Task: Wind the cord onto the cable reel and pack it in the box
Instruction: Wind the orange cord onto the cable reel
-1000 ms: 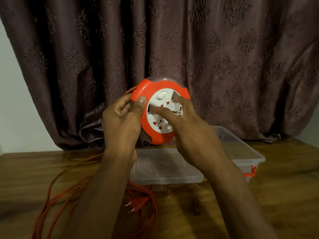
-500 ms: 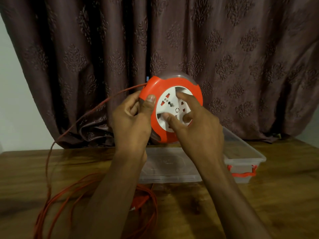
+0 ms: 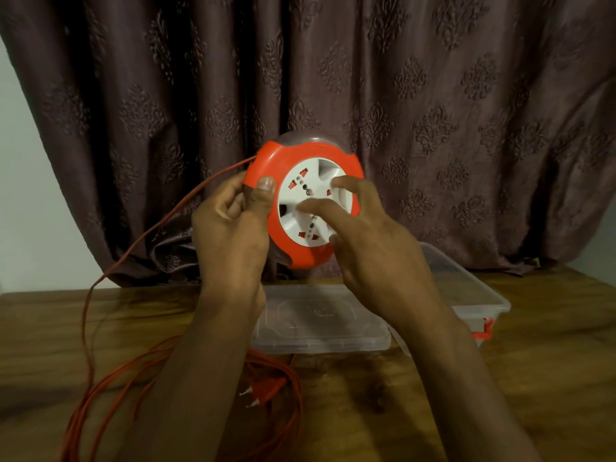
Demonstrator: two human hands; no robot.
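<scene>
The left hand (image 3: 230,225) grips the orange rim of the cable reel (image 3: 301,205), held up above the wooden table (image 3: 500,378). The right hand (image 3: 363,241) presses its fingertips on the white middle. The orange cord (image 3: 160,225) hangs down to loose loops on the table, near the clear box (image 3: 466,288).

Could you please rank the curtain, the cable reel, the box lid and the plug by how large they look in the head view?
1. Curtain
2. Lid and reel: similar, and the reel is nearer, so unranked
3. Plug
</scene>
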